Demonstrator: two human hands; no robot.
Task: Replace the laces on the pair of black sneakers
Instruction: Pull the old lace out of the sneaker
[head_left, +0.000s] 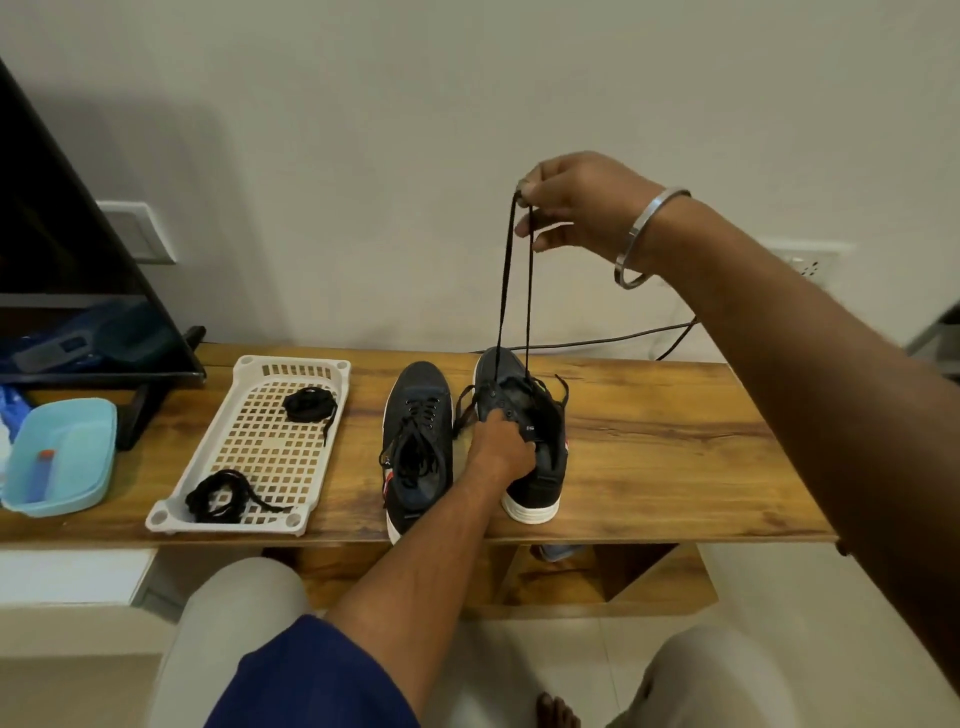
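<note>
The task looks to be in its early-to-middle part, with the white basket on the wooden surface as the landmark. Just right of the basket stands the left sneaker, fully laced, its lace ends lying loose in the opening — whether that lace is old or new cannot be told. Further right of the basket, just beside that shoe, stands the right sneaker, the one in hand. The left hand grips it at the tongue and holds it down on the surface. The right hand, raised well above it, has its grip closed in a pinch on both strands of a black lace, drawn up taut from the eyelets near the toe. Most of the upper eyelets on this shoe look empty.

Two black lace bundles lie in the basket — a coiled one at its far end, a looser one at its near end. By my judgement at least one lacing, likely more, is left to do.
</note>
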